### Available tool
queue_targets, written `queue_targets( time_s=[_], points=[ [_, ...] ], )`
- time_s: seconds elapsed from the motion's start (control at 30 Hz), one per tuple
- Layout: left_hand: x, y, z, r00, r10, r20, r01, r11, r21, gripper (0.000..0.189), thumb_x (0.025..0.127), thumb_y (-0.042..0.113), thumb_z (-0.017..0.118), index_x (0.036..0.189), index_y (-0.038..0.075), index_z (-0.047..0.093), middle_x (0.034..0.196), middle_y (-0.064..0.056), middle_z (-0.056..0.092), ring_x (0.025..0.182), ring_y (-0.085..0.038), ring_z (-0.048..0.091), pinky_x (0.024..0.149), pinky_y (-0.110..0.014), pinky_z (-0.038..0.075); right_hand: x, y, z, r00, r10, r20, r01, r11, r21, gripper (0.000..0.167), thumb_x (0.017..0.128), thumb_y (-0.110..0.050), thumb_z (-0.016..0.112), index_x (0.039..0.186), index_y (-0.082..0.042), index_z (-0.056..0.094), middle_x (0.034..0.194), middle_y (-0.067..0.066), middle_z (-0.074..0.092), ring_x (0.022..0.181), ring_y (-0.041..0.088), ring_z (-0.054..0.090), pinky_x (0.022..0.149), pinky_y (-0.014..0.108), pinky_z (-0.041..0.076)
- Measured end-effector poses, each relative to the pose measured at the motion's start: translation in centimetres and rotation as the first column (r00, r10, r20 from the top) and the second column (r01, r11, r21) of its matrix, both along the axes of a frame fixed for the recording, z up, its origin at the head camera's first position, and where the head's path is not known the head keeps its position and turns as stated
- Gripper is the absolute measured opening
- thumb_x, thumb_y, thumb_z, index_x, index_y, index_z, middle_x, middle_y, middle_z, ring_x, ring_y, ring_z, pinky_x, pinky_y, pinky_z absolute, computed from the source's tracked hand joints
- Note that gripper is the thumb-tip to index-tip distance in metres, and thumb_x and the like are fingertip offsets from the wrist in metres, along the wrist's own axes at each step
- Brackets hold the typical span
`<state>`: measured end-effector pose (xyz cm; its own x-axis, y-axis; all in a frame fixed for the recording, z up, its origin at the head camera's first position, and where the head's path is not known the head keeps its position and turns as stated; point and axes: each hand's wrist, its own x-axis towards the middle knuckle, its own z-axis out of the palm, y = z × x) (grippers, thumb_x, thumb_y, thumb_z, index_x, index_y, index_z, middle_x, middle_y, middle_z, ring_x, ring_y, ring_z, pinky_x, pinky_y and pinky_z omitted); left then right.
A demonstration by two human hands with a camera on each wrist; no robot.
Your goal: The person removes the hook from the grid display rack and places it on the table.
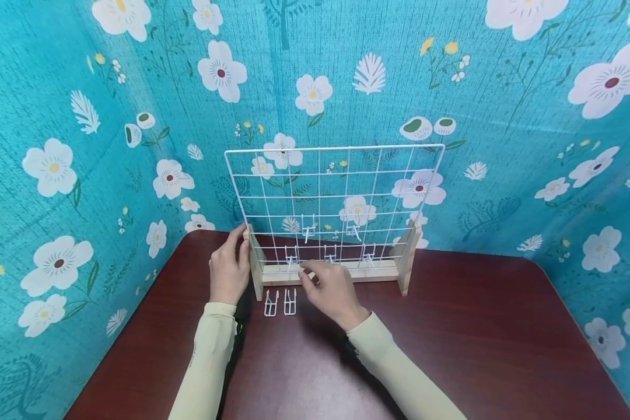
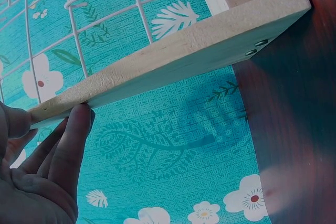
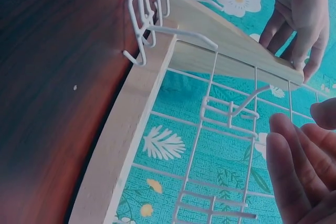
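A white wire grid (image 1: 319, 197) stands in a wooden base with a side panel at each end. My left hand (image 1: 229, 267) pinches the upper end of the left wooden side panel (image 2: 173, 51), thumb on one face and fingers on the other. Several white wire hooks hang on the grid's lower part, among them a lower-left hook (image 3: 231, 111). Just in front of that hook is my right hand (image 1: 333, 291); its fingers (image 3: 286, 166) are loosely bent with nothing visible between them. Two loose hooks (image 1: 270, 303) lie on the table, left of the right hand.
The dark reddish-brown table (image 1: 478, 338) carries the stand near its back edge. Behind and beside it hangs a turquoise flowered cloth (image 1: 315, 52). The base's wooden crossbar (image 3: 121, 114) runs along the tabletop between the side panels.
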<state>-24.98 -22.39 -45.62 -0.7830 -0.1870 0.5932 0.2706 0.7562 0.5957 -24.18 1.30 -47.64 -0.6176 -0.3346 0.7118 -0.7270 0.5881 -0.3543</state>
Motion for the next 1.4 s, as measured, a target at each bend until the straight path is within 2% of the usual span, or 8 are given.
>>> queue_targets(
  time_s=[0.3,0.53,0.73,0.87,1.1,1.4],
  points=[
    [-0.3,-0.1,0.2,1.000,-0.007,-0.023,0.007,1.000,-0.001,0.039,0.107,0.018,0.059,0.145,0.016,0.061,0.142,-0.014,0.068,0.122,-0.040,0.070,0.105,-0.058,0.054,-0.6,0.6,0.6,0.999,-0.016,-0.039,0.015,0.999,-0.037,0.011,0.088,-0.009,0.077,0.099,-0.006,0.079,0.083,0.005,0.081,0.055,0.009,0.068,0.055,0.025,0.055],
    [-0.2,-0.1,0.2,1.000,-0.001,-0.013,0.001,1.000,0.003,0.039,0.106,0.018,0.060,0.145,0.016,0.061,0.142,-0.015,0.068,0.122,-0.040,0.069,0.105,-0.058,0.054,-0.6,0.8,0.9,0.999,-0.014,-0.040,0.012,0.999,-0.041,0.012,0.089,-0.008,0.075,0.100,-0.005,0.079,0.085,0.006,0.081,0.056,0.011,0.070,0.055,0.023,0.056],
    [-0.1,-0.1,0.1,1.000,-0.001,-0.005,0.001,1.000,-0.009,0.039,0.107,0.018,0.060,0.145,0.016,0.060,0.141,-0.015,0.068,0.122,-0.040,0.069,0.104,-0.058,0.054,-0.6,1.6,1.5,0.997,-0.040,-0.062,0.036,0.997,-0.074,0.014,0.089,-0.009,0.077,0.101,-0.003,0.079,0.088,0.009,0.082,0.060,0.017,0.074,0.057,0.027,0.059],
    [-0.1,-0.1,0.2,1.000,-0.003,-0.011,0.003,1.000,-0.005,0.038,0.107,0.018,0.059,0.145,0.015,0.061,0.141,-0.015,0.068,0.122,-0.040,0.069,0.105,-0.058,0.054,-0.8,2.2,2.2,0.995,-0.067,-0.080,0.060,0.994,-0.088,0.013,0.088,-0.009,0.078,0.101,-0.005,0.080,0.088,0.009,0.082,0.062,0.016,0.074,0.060,0.030,0.060],
    [0.0,0.0,0.2,1.000,-0.003,0.003,0.003,1.000,-0.004,0.039,0.107,0.018,0.060,0.145,0.016,0.060,0.142,-0.015,0.068,0.122,-0.040,0.069,0.104,-0.058,0.054,-1.0,3.2,2.7,0.995,-0.085,-0.058,0.079,0.991,-0.110,0.012,0.090,-0.009,0.076,0.101,-0.005,0.079,0.090,0.010,0.082,0.068,0.018,0.076,0.058,0.027,0.060],
    [0.0,0.0,0.1,1.000,-0.002,0.003,0.002,1.000,0.003,0.039,0.106,0.018,0.060,0.145,0.016,0.060,0.142,-0.014,0.068,0.123,-0.040,0.069,0.106,-0.058,0.053,-0.8,3.9,3.6,0.993,-0.108,-0.043,0.102,0.987,-0.123,0.014,0.092,-0.010,0.075,0.104,-0.004,0.079,0.093,0.014,0.082,0.070,0.023,0.078,0.058,0.031,0.061]
  ],
)
